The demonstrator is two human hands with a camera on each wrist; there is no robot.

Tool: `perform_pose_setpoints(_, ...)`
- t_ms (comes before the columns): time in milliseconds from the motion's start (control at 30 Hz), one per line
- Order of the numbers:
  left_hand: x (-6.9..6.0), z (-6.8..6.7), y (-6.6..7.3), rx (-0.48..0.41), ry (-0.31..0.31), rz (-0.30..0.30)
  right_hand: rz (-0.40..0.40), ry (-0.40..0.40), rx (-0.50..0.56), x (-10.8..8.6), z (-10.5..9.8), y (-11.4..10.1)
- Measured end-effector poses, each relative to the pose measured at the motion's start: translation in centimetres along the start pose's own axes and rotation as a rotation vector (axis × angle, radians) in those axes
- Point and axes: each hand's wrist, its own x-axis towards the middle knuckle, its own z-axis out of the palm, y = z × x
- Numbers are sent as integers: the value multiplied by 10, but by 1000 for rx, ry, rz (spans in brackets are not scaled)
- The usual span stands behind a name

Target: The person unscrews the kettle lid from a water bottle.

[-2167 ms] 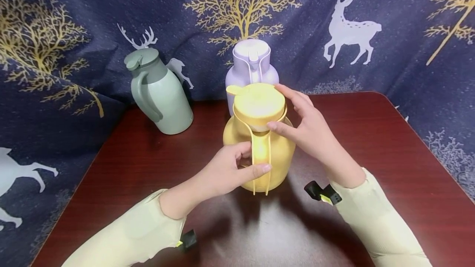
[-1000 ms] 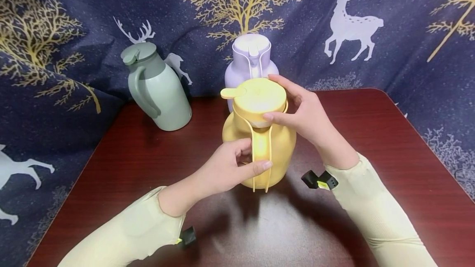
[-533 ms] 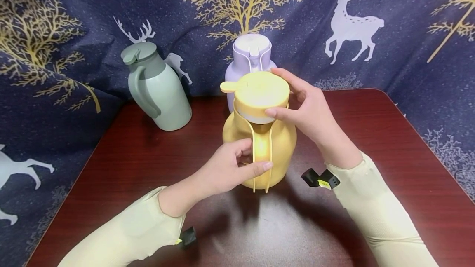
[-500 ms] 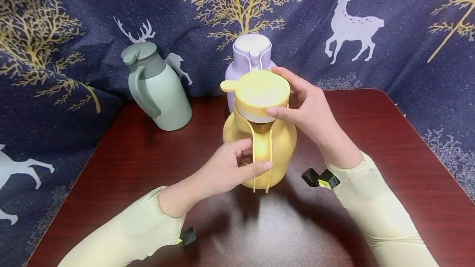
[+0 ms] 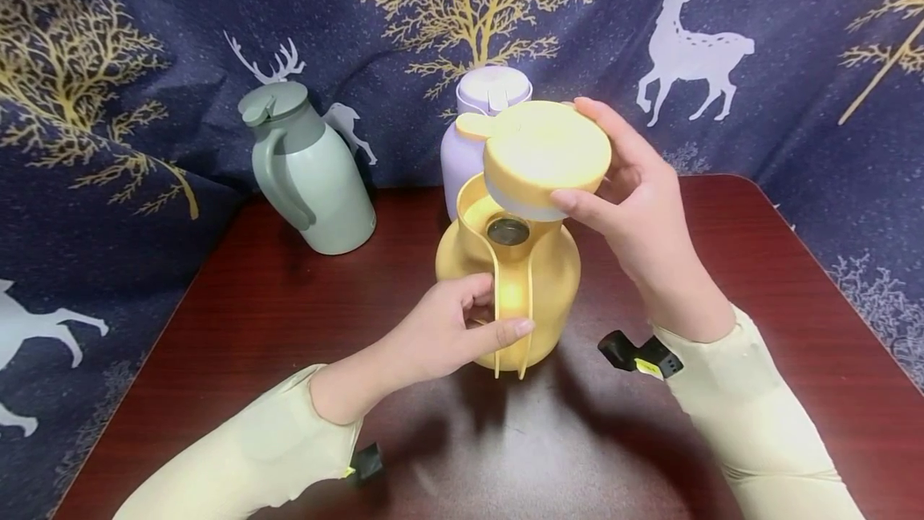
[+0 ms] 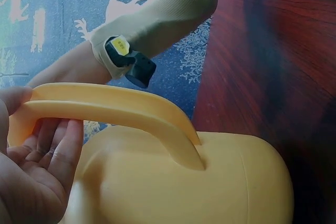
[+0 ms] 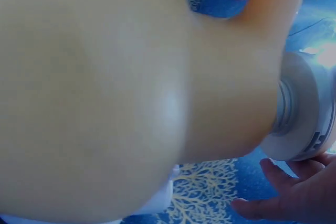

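Note:
A yellow thermos jug (image 5: 556,279) stands upright on the table, its neck open and a dark round mouth visible inside. My left hand (image 5: 440,331) grips its handle (image 5: 512,287), the fingers behind it and the thumb across the front. In the left wrist view the left hand (image 6: 42,166) curls round the same handle (image 6: 110,106). Above the jug's neck, slightly to the right, my right hand (image 5: 642,207) holds the yellow lid (image 5: 547,147) between thumb and fingers. The right wrist view shows the lid's pale threaded underside (image 7: 299,103) clear of the neck, with the right hand (image 7: 304,190) at its rim.
Right behind the yellow jug stands a purple thermos jug (image 5: 462,163), partly hidden by the lid. A green thermos jug (image 5: 325,191) is at the back left of the dark red table (image 5: 289,327). A blue cloth (image 5: 346,14) with trees and deer hangs behind.
The yellow lid has risen out of the jug's neck and shifted right in my right hand, uncovering the mouth. My left hand keeps its grip on the handle.

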Motion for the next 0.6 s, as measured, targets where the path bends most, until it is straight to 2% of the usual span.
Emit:
perform_pose_setpoints(367, -1, 0, 2, -9, 14, -27, -145, 39, 165, -14, -20, -8)
perform_pose_setpoints(600, -1, 0, 2, -35, 10, -38, -146, 69, 228, -26, -48, -4)
